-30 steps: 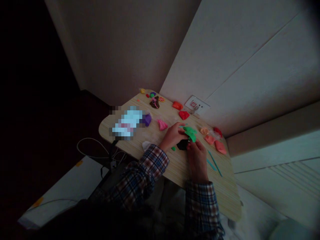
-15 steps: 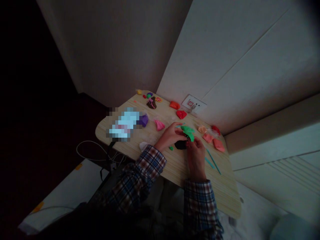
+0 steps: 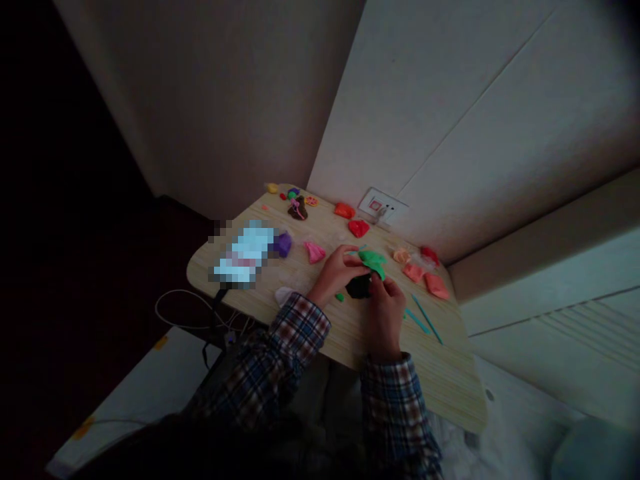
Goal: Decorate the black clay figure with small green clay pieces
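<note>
A bright green piece of soft modelling clay (image 3: 372,261) is held above the table between my two hands. My left hand (image 3: 339,272) grips its left side, fingers curled behind it. At the lower edge, my right hand (image 3: 386,312) pinches the clay between thumb and fingers. Beneath them lies a flat black piece (image 3: 358,287), partly covered by the right hand. A small green lump (image 3: 339,297) sits by my left wrist. Two thin teal tools, one a long stick (image 3: 428,320) and one a shorter flat strip (image 3: 417,321), lie right of my right hand.
On the wooden table (image 3: 440,387) are a lit, blurred-out screen (image 3: 245,253), purple clay (image 3: 283,245), pink clay (image 3: 315,252), red clay (image 3: 359,229) and salmon packets (image 3: 437,286). A brown shaped figure (image 3: 297,209) stands at the back. A wall socket (image 3: 383,207) adjoins the table.
My right hand has shifted slightly left and tilted against the green clay, which now looks a little flatter. The whole view has also moved slightly.
</note>
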{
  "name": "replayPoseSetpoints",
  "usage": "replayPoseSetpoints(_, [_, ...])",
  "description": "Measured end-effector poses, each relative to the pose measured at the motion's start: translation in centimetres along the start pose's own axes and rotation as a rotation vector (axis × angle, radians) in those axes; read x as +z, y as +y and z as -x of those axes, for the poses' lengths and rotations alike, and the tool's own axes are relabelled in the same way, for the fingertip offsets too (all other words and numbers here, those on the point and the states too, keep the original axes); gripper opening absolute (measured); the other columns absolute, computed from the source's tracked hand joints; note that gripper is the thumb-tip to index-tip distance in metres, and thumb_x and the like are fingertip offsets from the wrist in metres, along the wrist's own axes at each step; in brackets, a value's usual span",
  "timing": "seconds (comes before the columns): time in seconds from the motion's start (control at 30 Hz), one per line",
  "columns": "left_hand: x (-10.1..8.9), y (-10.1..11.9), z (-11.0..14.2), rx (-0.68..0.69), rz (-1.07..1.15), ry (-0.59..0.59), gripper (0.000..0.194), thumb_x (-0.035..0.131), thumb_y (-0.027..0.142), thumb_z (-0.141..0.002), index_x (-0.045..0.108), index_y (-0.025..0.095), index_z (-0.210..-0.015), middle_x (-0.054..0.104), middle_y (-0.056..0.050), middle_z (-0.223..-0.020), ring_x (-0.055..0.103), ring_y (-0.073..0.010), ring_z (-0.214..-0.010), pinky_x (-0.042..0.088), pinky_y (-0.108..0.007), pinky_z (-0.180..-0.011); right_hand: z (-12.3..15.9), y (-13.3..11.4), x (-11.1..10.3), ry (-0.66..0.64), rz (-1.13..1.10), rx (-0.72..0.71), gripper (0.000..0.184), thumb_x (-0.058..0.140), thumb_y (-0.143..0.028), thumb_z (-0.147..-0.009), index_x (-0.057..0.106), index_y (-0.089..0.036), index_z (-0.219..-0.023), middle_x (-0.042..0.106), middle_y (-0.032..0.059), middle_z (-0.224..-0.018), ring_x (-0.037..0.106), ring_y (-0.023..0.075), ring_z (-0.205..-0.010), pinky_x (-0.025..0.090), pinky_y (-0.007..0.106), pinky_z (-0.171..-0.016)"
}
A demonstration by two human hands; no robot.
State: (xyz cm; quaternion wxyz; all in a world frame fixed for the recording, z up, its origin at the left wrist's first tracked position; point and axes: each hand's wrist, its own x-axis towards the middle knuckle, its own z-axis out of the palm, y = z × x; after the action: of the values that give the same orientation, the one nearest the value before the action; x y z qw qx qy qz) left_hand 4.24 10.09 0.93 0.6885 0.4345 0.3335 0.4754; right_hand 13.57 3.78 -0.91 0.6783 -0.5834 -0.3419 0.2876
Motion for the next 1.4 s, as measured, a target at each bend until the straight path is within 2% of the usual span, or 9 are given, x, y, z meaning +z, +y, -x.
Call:
replayPoseSetpoints(0.27, [-0.1, -0.2, 0.0, 0.005, -0.036, 0.04, 0.049, 0.071, -0.001, -0.06, 0.052, 0.012, -0.103, 0.061, 0.004, -0.068, 0.061, -0.0104, -0.067, 0.048, -0.025, -0.072, 0.6, 0.0, 1.0, 0.119, 0.0, -0.041, 0.024, 0.066, -0.037, -0.069, 0.062, -0.014, -0.068, 0.055, -0.0033, -0.061, 0.046, 0.0093, -0.057, 0.036, 0.024, -0.056])
replayPoseSetpoints(0.37, [-0.1, -0.3, 0.0, 0.002, -0.037, 0.056, 0.051, 0.074, 0.001, -0.059, 0.053, 0.012, -0.104, 0.062, 0.003, -0.067, 0.061, -0.0111, -0.068, 0.048, -0.026, -0.073, 0.7, 0.1, 1.3, 0.149, 0.001, -0.052, 0.024, 0.065, -0.037, -0.07, 0.064, -0.013, -0.074, 0.058, -0.0014, -0.066, 0.048, 0.0102, -0.06, 0.037, 0.024, -0.057])
replayPoseSetpoints(0.5, [-0.1, -0.4, -0.2, -0.014, -0.029, 0.061, 0.054, 0.076, 0.002, -0.058, 0.052, 0.012, -0.106, 0.062, 0.003, -0.067, 0.062, -0.0113, -0.067, 0.048, -0.025, -0.072, 0.9, 0.1, 1.4, 0.147, -0.017, -0.063, 0.025, 0.064, -0.036, -0.071, 0.066, -0.013, -0.082, 0.061, 0.0003, -0.073, 0.051, 0.011, -0.065, 0.04, 0.024, -0.061])
replayPoseSetpoints(0.8, [-0.3, -0.9, -0.6, 0.007, -0.042, 0.067, 0.064, 0.077, 0.004, -0.056, 0.048, 0.013, -0.112, 0.063, 0.003, -0.067, 0.062, -0.0117, -0.066, 0.048, -0.024, -0.069, 1.0, 0.1, 1.5, 0.082, -0.092, -0.029, 0.023, 0.063, -0.033, -0.071, 0.067, -0.014, -0.082, 0.062, -0.0005, -0.074, 0.051, 0.0104, -0.065, 0.04, 0.024, -0.061])
replayPoseSetpoints(0.97, [-0.2, -1.0, -0.5, 0.034, -0.035, 0.082, 0.065, 0.075, 0.002, -0.057, 0.046, 0.014, -0.113, 0.064, 0.003, -0.069, 0.064, -0.0122, -0.068, 0.049, -0.026, -0.072, 0.9, 0.1, 1.5, 0.092, -0.112, -0.009, 0.021, 0.065, -0.032, -0.069, 0.067, -0.014, -0.08, 0.061, -0.0011, -0.071, 0.05, 0.0102, -0.063, 0.038, 0.024, -0.061])
replayPoseSetpoints(1.17, [1.1, -1.2, 1.0, 0.106, 0.003, 0.223, 0.064, 0.073, 0.001, -0.058, 0.045, 0.014, -0.115, 0.063, 0.003, -0.068, 0.063, -0.0118, -0.068, 0.05, -0.025, -0.071, 0.9, 0.2, 1.6, 0.127, -0.122, -0.011, 0.02, 0.063, -0.031, -0.069, 0.066, -0.014, -0.081, 0.061, -0.0006, -0.073, 0.05, 0.0111, -0.064, 0.038, 0.025, -0.061])
replayPoseSetpoints(1.4, [2.0, -1.1, 2.6, 0.18, -0.011, 0.368, 0.065, 0.071, 0.005, -0.063, 0.042, 0.014, -0.12, 0.067, 0.0, -0.072, 0.066, -0.0138, -0.07, 0.052, -0.027, -0.072, 1.1, 0.2, 1.5, 0.107, -0.123, 0.0, 0.021, 0.063, -0.033, -0.069, 0.066, -0.014, -0.079, 0.063, 0.0003, -0.074, 0.051, 0.0118, -0.064, 0.039, 0.026, -0.062])
